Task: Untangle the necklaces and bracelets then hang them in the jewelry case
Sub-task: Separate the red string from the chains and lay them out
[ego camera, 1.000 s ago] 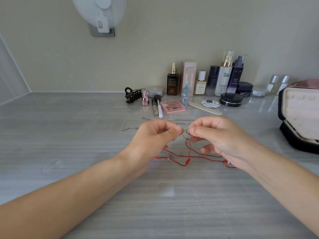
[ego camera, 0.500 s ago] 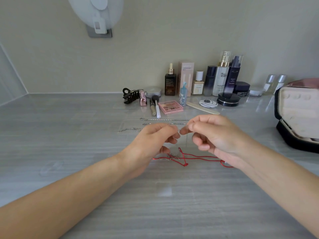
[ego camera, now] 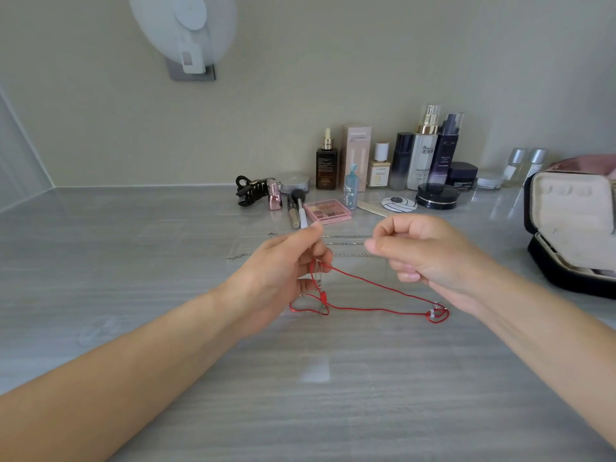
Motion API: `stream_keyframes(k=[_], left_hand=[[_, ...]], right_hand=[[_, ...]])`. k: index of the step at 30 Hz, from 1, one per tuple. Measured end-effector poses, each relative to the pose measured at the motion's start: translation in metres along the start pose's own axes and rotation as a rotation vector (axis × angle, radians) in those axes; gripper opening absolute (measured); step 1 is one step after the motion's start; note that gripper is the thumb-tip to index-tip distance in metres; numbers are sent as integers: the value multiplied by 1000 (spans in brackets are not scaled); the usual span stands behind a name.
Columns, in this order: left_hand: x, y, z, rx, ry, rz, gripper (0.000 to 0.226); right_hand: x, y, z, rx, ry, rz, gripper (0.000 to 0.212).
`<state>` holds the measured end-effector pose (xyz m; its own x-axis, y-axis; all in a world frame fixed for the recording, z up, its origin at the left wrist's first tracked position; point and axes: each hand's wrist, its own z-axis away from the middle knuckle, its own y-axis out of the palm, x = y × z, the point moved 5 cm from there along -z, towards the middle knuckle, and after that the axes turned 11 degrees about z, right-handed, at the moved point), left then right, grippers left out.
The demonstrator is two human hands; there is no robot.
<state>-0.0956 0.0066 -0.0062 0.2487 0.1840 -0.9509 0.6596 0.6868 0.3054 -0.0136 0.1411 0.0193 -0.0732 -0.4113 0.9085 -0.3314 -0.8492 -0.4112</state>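
- The red cord (ego camera: pixel 373 285) is pinched by the left hand (ego camera: pixel 283 268) above the tabletop (ego camera: pixel 133 261).
- The right hand (ego camera: pixel 426 255) is seen curled and blurred; whether anything is held cannot be told.

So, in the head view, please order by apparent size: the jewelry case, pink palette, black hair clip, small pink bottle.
1. jewelry case: largest, though partly cut off by the frame edge.
2. pink palette and black hair clip: about alike, so not ranked.
3. small pink bottle: smallest.
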Motion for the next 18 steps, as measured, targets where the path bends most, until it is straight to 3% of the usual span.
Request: stream_keyframes(k=[10,18], left_hand=[[-7,-4,-2,28,62,-44,19],[-12,-14,-3,-48,187,-166,17]], right_hand=[[11,-29,2,-170,-133,59,13],[28,-25,14,-12,-219,-53,20]])
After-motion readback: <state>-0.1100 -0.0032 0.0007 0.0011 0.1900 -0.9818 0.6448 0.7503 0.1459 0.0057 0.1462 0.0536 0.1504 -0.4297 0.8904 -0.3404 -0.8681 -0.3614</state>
